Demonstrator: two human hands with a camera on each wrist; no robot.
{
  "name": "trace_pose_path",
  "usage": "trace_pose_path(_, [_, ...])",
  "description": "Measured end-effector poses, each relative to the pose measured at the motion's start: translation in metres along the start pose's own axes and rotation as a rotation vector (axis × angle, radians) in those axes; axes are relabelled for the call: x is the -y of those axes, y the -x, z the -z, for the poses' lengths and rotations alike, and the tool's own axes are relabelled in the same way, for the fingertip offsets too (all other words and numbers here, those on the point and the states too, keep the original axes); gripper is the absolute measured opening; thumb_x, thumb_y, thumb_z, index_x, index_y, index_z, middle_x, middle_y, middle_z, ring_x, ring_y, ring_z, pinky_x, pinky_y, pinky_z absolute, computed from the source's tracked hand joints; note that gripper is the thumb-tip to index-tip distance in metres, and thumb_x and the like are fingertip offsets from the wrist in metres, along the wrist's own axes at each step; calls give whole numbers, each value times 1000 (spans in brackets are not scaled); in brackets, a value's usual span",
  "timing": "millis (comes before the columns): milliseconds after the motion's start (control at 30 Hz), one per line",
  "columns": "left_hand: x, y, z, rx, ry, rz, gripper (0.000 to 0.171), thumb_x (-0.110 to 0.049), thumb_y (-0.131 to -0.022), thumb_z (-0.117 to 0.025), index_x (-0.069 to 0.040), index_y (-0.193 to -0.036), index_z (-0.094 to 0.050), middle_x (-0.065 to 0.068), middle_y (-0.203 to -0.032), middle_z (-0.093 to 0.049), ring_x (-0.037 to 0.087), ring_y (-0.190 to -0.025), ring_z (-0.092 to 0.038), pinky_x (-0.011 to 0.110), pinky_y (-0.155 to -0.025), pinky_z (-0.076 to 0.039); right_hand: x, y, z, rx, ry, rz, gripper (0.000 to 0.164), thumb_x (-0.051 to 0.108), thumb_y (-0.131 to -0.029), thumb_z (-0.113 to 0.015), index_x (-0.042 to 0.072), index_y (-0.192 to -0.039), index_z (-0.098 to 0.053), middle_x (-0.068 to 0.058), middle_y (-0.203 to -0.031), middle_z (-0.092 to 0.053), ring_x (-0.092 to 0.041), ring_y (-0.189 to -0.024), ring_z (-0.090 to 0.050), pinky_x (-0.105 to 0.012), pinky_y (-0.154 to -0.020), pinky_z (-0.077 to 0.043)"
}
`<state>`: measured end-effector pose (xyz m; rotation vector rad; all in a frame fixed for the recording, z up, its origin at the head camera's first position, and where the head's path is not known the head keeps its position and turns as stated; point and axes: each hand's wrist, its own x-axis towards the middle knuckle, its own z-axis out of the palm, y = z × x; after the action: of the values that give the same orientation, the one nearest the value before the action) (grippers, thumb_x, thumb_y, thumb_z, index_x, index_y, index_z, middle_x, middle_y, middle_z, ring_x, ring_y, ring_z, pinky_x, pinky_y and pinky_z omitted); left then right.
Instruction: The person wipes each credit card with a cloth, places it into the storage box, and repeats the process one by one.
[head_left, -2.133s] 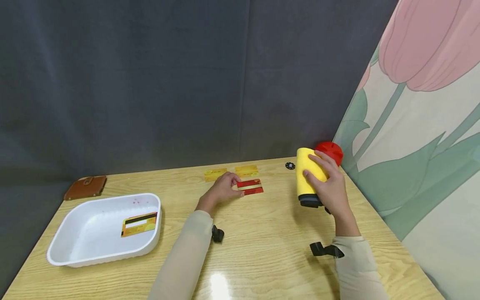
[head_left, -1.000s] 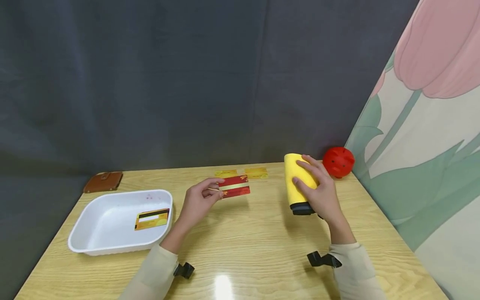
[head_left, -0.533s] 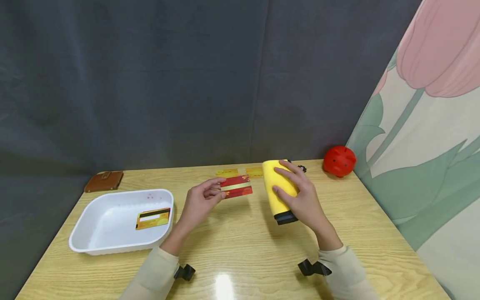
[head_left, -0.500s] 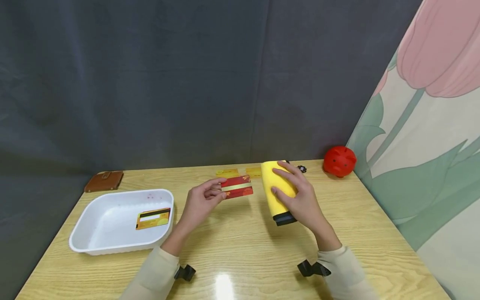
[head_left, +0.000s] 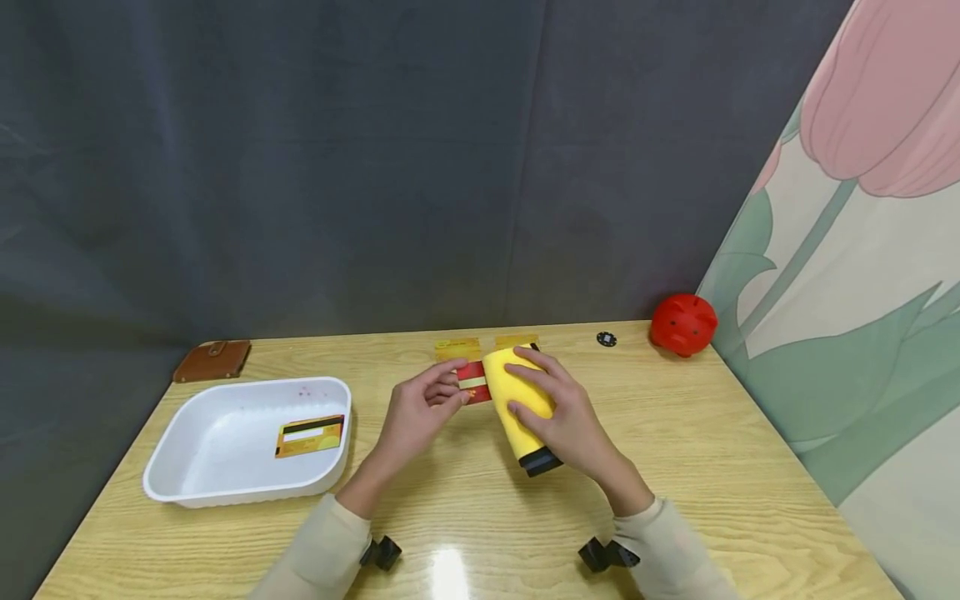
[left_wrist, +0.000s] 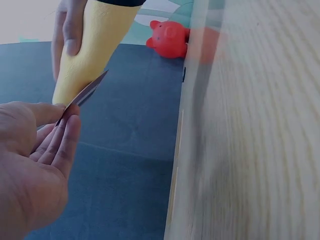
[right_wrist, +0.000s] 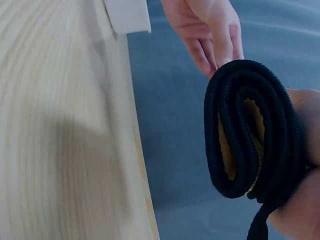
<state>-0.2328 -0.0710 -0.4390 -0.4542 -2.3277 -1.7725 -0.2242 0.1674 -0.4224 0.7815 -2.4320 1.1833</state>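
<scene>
Between thumb and fingers my left hand (head_left: 422,410) pinches a red bank card (head_left: 472,383) with a pale gold stripe. My right hand (head_left: 570,421) grips a rolled yellow cloth (head_left: 512,398) with black edging, held tilted above the table. The card's right end meets the cloth's left side in the head view. From the left wrist, the card (left_wrist: 86,94) appears nearly edge-on against the yellow cloth (left_wrist: 102,37). The right wrist view looks into the roll's black-edged end (right_wrist: 237,75), showing its wound layers.
A white tray (head_left: 168,467) at left holds a yellow card (head_left: 309,436). Behind it lies a brown leather wallet (head_left: 213,361). Two yellow cards (head_left: 457,348) lie by the back edge, one partly hidden by the cloth. A black chip (head_left: 607,339) and a red piggy bank (head_left: 683,325) sit back right.
My left hand has lifted the red card off the table. My right hand has brought the rolled cloth leftward to the card, covering part of it and exposing the black chip.
</scene>
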Motion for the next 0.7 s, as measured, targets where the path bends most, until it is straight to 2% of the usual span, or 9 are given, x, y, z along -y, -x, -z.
trace_pose_path(133, [0, 1, -3, 3, -9, -28, 43, -8, -92, -78, -13, -133, -70, 11, -105, -74, 21, -97, -75, 23, -84, -62, 7, 1, -7, 31, 12, 33, 50, 9, -88, -82, 14, -136, -68, -4, -154, -53, -29, -143, -51, -49, -106, -52])
trace_pose_path(233, [-1, 1, -4, -1, -23, -48, 43, -7, -93, -77, -14, -135, -69, 9, -106, -75, 19, -98, -75, 23, -85, -62, 12, 2, -10, 49, 5, 55, 49, 9, -89, -81, 14, -136, -68, -4, -155, -53, -29, -144, -50, -52, -110, -51])
trace_pose_path(500, [-2, 1, -3, -2, -49, -69, 44, -5, -93, -75, -14, -135, -68, 8, -106, -75, 18, -98, -74, 23, -88, -62, 15, 3, -9, 57, 16, 65, 50, 10, -89, -82, 15, -136, -68, -3, -155, -52, -29, -146, -49, -51, -111, -50])
trace_pose_path(633, [-3, 2, -3, -4, -54, -94, 43, -5, -92, -77, -12, -134, -69, 13, -108, -75, 19, -98, -74, 24, -88, -62, 10, 1, -4, 27, 38, 47, 51, 10, -88, -82, 15, -137, -68, -3, -155, -52, -29, -144, -50, -51, -109, -51])
trace_pose_path(700, [-3, 3, -3, -7, -58, -109, 43, -6, -92, -77, -12, -133, -69, 14, -108, -75, 20, -98, -74, 25, -89, -62, 6, 0, 0, 3, 39, 31, 51, 8, -88, -82, 15, -137, -68, -4, -154, -53, -29, -143, -51, -46, -107, -53])
